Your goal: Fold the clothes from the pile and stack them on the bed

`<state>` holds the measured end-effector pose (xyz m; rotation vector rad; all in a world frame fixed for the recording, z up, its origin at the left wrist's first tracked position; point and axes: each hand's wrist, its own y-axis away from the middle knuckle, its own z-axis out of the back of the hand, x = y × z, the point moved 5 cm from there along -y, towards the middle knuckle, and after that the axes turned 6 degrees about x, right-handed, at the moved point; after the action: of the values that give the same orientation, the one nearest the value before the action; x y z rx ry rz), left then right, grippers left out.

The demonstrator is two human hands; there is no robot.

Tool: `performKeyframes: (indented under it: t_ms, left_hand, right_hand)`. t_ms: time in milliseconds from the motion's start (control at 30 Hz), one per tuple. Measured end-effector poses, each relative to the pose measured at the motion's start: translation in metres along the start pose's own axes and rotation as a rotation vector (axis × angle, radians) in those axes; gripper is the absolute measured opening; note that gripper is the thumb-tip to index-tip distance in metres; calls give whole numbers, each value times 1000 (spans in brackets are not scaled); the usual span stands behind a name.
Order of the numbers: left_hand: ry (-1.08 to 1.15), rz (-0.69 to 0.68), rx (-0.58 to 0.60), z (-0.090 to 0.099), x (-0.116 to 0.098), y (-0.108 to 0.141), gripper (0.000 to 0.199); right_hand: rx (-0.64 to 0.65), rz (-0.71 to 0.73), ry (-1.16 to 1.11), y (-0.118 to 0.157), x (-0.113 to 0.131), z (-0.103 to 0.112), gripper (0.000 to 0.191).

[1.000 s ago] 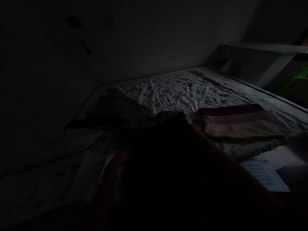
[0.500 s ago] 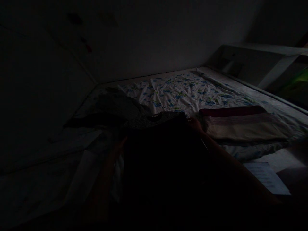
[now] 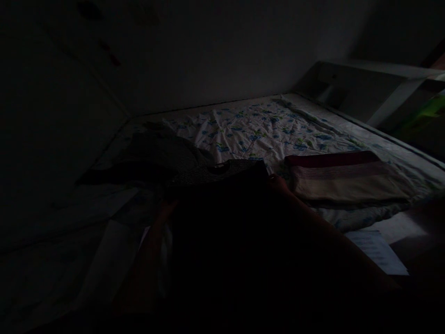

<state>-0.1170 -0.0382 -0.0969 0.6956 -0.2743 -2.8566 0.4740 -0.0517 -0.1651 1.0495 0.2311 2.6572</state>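
Observation:
The picture is very dark. A dark shirt (image 3: 222, 222) with a grey, speckled shoulder part and a round neckline hangs spread out in front of me. My left hand (image 3: 168, 208) is closed on its left edge, just below the shoulder. On the opposite side, my right hand (image 3: 279, 183) grips the right shoulder edge. Most of the shirt's lower part is lost in shadow. Beyond its left shoulder lies a crumpled dark cloth (image 3: 153, 150) on the bed.
A bed with a white sheet (image 3: 243, 127) of blue and green flowers stands against the wall. On its right part lies a folded, striped cloth (image 3: 344, 178) in maroon and beige. Printed paper (image 3: 377, 250) is at the lower right. A pale ledge (image 3: 382, 69) runs behind.
The view has shifted a little, and my left hand with the shirt's left edge appears slightly farther left. Both hands still hold the shirt.

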Motion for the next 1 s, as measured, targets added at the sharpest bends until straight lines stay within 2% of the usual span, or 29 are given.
performKeyframes:
  t_ms: [167, 233, 300, 367, 433, 533, 633, 733, 833, 933, 1000]
  left_hand:
    - [-116, 47, 2, 14, -13, 5, 38]
    - [-171, -36, 11, 11, -26, 9, 32]
    - [-194, -201, 50, -1, -42, 14, 30]
    - [-194, -350, 68, -14, -52, 19, 37]
    - [-174, -411, 57, -24, -53, 19, 53]
    - [-155, -382, 54, -34, -44, 14, 70]
    - [-185, -370, 82, -37, -42, 11, 78]
    - [-231, -442, 172, -42, -55, 18, 73]
    - [-272, -503, 334, -54, -71, 31, 77]
    - [-361, -488, 456, -66, -78, 42, 97]
    - [-436, -451, 467, -68, -77, 45, 94]
  right_hand:
    - [-58, 29, -23, 0, 1, -3, 43]
    - [-45, 37, 0, -1, 1, -5, 46]
    - [-22, 38, 23, -3, 0, -6, 44]
    - [-12, 44, 32, -4, -1, -5, 42]
    - [-12, 54, 35, -4, -1, -4, 43]
    - [18, 29, 44, -6, -3, -3, 45]
    - [52, -14, 65, -10, -6, -1, 50]
    - [65, -13, 110, -13, -9, 1, 57]
    - [72, 25, 159, -14, -9, 2, 61]
    - [86, 49, 221, -11, -7, 2, 63]
    - [82, 76, 262, -8, -4, 3, 65]
